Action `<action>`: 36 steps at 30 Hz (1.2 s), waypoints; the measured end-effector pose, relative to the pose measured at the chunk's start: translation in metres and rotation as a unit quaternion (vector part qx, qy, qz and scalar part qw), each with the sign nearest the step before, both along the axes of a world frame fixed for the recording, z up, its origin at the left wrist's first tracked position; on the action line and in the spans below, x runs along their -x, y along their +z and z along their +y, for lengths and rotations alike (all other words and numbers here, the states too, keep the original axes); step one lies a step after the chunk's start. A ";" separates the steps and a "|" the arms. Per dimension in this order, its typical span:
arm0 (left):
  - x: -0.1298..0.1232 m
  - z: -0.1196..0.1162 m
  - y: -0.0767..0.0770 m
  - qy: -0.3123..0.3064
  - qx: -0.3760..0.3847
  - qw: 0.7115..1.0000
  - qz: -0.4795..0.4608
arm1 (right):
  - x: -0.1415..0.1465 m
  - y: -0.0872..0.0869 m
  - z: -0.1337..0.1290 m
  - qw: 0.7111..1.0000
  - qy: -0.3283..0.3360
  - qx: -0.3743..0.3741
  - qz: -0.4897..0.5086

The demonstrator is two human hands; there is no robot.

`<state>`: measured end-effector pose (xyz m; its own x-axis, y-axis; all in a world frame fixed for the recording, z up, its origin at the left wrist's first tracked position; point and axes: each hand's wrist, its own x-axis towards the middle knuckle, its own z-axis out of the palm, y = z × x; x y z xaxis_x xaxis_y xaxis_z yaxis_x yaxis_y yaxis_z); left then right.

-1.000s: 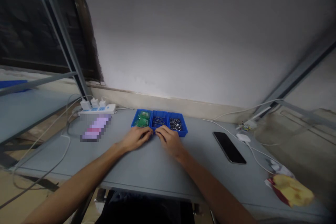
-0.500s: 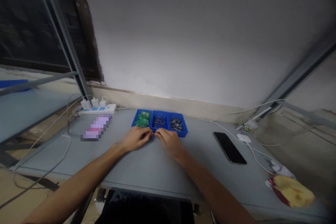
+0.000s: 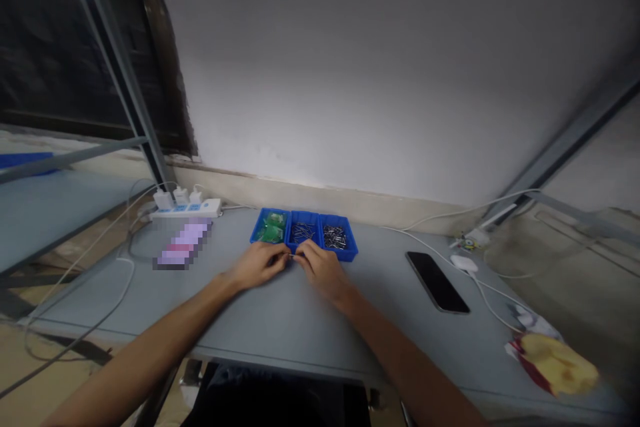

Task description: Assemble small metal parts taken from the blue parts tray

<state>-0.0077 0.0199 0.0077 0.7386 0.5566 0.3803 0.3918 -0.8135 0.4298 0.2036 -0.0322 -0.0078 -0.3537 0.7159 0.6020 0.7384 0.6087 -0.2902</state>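
My left hand point(image 3: 261, 264) and my right hand point(image 3: 321, 269) meet almost fingertip to fingertip at the front of a blue three-part tray point(image 3: 349, 255). Both are closed in a pinch on a small, thin metal piece point(image 3: 293, 255) that spans the narrow gap between them; most of it is hidden by the fingers. Green items in clear bags point(image 3: 271, 233) fill the tray's left bin. Long thin metal pins point(image 3: 303, 232) lie in the middle bin, and many short metal parts point(image 3: 335, 237) in the right one.
A black phone point(image 3: 437, 282) lies to the right, near a white charger point(image 3: 464, 263) and cables. At the far right is a yellow and red wrapper point(image 3: 557, 363). A power strip point(image 3: 210, 207) and a pixelated object point(image 3: 186, 242) are at the left.
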 end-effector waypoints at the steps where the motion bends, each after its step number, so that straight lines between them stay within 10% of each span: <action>1: 0.000 0.000 0.000 -0.001 0.000 1.000 -0.001 | 0.000 0.000 0.000 1.000 0.004 0.000 0.000; 36: -0.001 -0.002 0.000 -0.010 0.008 1.000 0.008 | 0.000 -0.001 0.001 0.998 -0.019 0.010 -0.054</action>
